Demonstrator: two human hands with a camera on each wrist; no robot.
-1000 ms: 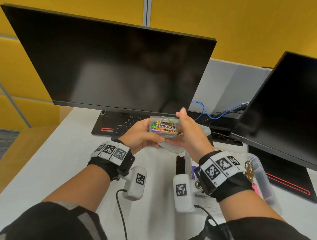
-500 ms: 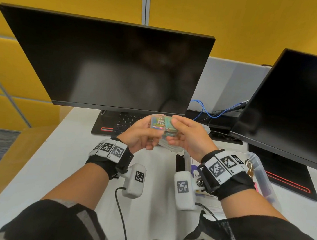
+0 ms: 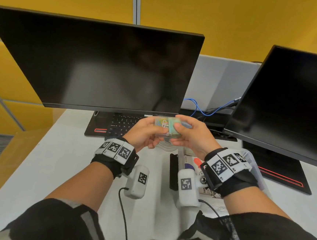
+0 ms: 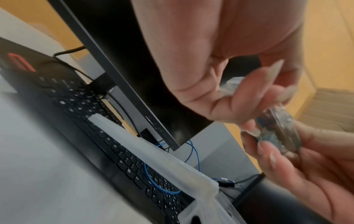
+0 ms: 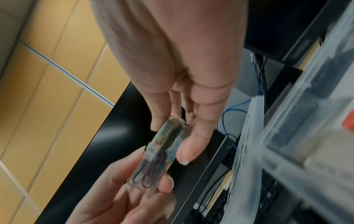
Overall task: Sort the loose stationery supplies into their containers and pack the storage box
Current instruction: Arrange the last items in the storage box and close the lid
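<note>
Take the large monitor [image 3: 93,62] as your landmark. Below its lower right corner, well right of your hands, the clear storage box [image 3: 253,162] sits on the white desk [image 3: 54,158], open, with a few items already inside; what they are is too hidden to tell. Its translucent lid [image 4: 153,153] lies over the keyboard [image 3: 121,124] just under the monitor's bottom edge.

Right at that bottom edge, lifted off the desk, you hold the small clear paper-clip case [image 3: 167,127] between both hands. Your left hand [image 3: 143,133] grasps one end, fingers curled beneath and thumb on top; your right hand [image 3: 192,138] pinches the other end, thumb pressed along the face. Coloured paper clips [image 5: 151,174] fill it.

Whether the case's cover is fully latched cannot be told. That is your risk: if it is only half seated and you squeeze or twist unevenly, it could pop and spill clips onto the keyboard and into the cables behind. The smooth plastic could also slip during a one-handed carry toward the box.
</note>
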